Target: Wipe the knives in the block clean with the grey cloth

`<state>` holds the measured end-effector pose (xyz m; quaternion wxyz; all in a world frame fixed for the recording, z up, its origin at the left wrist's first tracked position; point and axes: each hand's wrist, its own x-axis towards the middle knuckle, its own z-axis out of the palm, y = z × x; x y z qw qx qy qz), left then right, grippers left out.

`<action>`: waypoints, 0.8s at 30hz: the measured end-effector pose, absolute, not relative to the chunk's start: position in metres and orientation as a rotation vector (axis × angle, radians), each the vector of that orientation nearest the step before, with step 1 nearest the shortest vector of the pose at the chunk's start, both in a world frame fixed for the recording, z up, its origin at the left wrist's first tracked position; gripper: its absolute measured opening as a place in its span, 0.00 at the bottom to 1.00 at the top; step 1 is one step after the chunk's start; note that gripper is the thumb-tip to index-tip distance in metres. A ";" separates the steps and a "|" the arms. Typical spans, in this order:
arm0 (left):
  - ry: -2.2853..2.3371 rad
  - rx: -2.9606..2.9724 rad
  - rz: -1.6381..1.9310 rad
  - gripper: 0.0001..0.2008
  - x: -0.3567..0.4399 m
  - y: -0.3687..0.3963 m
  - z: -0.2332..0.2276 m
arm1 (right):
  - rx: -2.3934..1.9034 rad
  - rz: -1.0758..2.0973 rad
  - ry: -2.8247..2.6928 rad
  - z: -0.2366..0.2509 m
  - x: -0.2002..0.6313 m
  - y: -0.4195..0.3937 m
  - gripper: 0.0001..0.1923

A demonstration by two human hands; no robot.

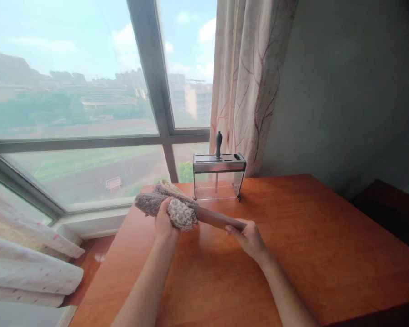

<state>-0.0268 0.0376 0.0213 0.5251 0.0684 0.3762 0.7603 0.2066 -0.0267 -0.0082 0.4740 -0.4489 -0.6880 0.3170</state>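
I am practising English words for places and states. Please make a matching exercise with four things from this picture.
Things:
1. cloth
2. wooden handle
3. rack
4. curtain

States:
A. hangs beside the window
B. stands on the table, a dark handle sticking out on top
C. gripped by the right hand
D. wrapped round the tool, under the left hand

Pairs: 1-D, 2-C, 3-B, 4-A

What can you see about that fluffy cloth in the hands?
The cloth is grey and beige, fluffy like a towel. It is bunched around the far end of a wooden-handled tool, hiding that end. The left hand grips it from below, above the wooden table. The right hand holds the handle, not the cloth.
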 end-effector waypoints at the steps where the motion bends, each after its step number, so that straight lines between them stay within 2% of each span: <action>1: 0.889 0.184 1.808 0.07 -0.027 0.037 0.023 | -1.106 0.813 -1.629 -0.009 0.206 -0.026 0.17; 4: 0.805 0.255 1.750 0.06 -0.027 0.033 0.029 | -1.102 0.978 -1.402 -0.013 0.207 -0.022 0.18; 8: 0.646 0.325 1.669 0.11 -0.026 0.025 0.036 | -1.057 1.122 -1.121 -0.011 0.209 -0.020 0.17; 17: 0.380 0.337 1.638 0.23 -0.019 0.017 0.035 | -1.021 1.130 -0.882 -0.009 0.212 -0.016 0.16; 24: 0.445 0.259 1.584 0.21 -0.019 0.013 0.036 | -0.958 1.161 -0.773 -0.008 0.217 -0.016 0.14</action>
